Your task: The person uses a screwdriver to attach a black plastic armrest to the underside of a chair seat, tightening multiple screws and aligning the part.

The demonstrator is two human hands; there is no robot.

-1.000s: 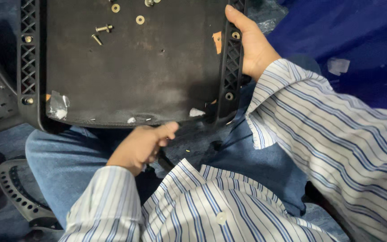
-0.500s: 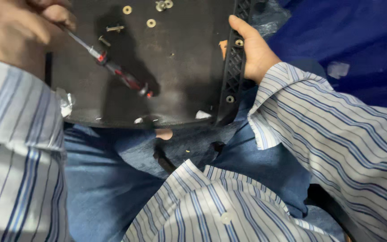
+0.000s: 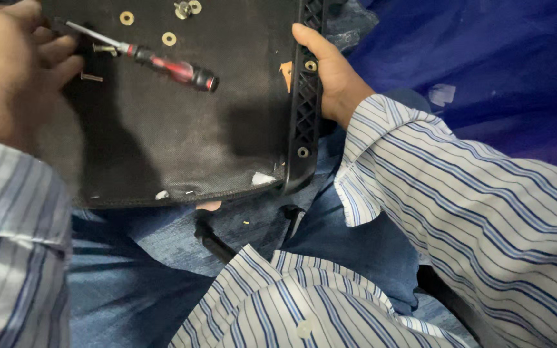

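A black seat panel (image 3: 182,135) with a lattice plastic rim rests on my lap. My right hand (image 3: 330,80) grips its right rim, thumb over the edge. A screwdriver (image 3: 175,66) with a red and black handle lies slanted across the top of the panel. Its metal shaft runs up left into the fingers of my left hand (image 3: 14,71), which pinch its tip end. Brass washers (image 3: 169,38) and small screws (image 3: 91,77) lie loose on the panel close to that hand.
My jeans (image 3: 130,270) and striped shirt fill the lower view. A black strap (image 3: 214,240) hangs below the panel's near edge. Blue cloth (image 3: 485,71) covers the area to the right. An orange tag (image 3: 286,74) sits by the right rim.
My left hand came up from under the panel's near edge with the screwdriver to the top left. The screwdriver now lies flatter on the panel, handle farther right. My right hand kept its grip.
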